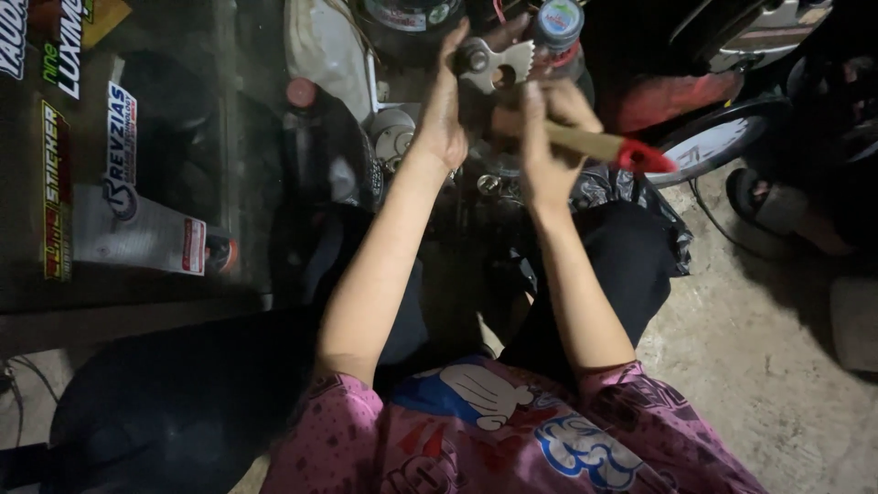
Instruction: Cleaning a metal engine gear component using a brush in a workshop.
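My left hand (445, 102) holds up a flat, toothed grey metal part (492, 64) with a round hole and a small bushing. My right hand (547, 137) is closed around a brush (604, 146) with a pale wooden handle and a red end; the handle sticks out to the right and the bristle end is hidden behind my fingers near the metal part. Both hands are raised in front of me, above my dark-trousered knees.
A small jar with a light blue lid (559, 23) stands just behind the hands. A white container (322, 46) and round dark parts lie at the back. A glass cabinet with stickers (82, 155) is at left. A wheel rim (713, 142) and another person's sandalled foot (777, 206) are at right on concrete floor.
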